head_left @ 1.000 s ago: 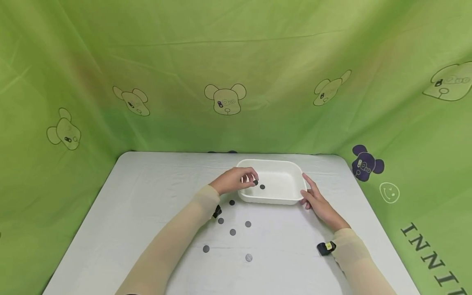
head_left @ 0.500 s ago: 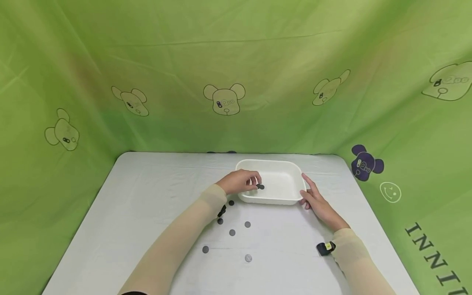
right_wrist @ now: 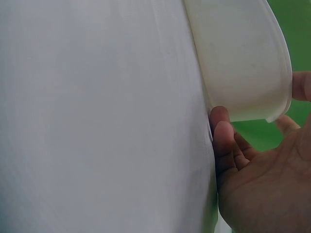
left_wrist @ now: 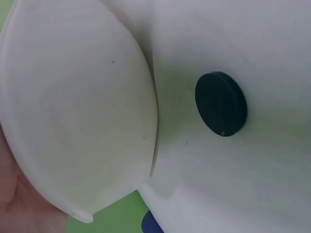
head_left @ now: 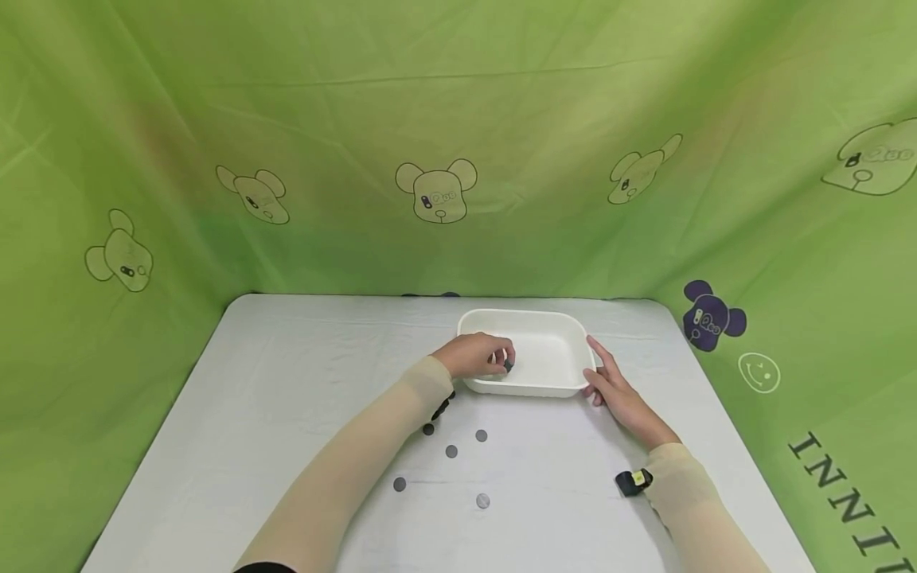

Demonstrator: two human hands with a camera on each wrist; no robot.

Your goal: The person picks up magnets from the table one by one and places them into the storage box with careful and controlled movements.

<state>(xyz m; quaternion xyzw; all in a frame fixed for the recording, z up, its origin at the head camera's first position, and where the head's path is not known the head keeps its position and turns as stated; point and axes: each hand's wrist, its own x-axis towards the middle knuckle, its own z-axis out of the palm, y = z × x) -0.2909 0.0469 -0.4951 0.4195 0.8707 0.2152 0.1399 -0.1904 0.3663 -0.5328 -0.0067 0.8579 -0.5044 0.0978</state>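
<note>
A white plastic tray point(head_left: 552, 358) stands near the far side of the table. Inside its left part is my left hand point(head_left: 474, 355), its bent fingers and thumb pinching a small dark disc point(head_left: 509, 366); the fingers partly cover what lies there. My right hand point(head_left: 625, 400) grips the tray's right end, thumb on the rim. In the right wrist view, curled fingers point(right_wrist: 224, 138) of that hand lie low against the tray wall point(right_wrist: 243, 58). The left wrist view has another dark round disc point(left_wrist: 221, 104) lying outside the tray wall point(left_wrist: 82, 97).
Several grey discs are scattered on the white tabletop point(head_left: 573, 493) in front of the tray, among them one disc point(head_left: 399, 484) at left and a paler disc point(head_left: 483, 500) nearest me. Green printed curtains point(head_left: 344, 119) enclose the table.
My left hand has moved right and slightly down inside the tray, bringing its pinched disc to where another disc lay. The right hand and tray have stayed put.
</note>
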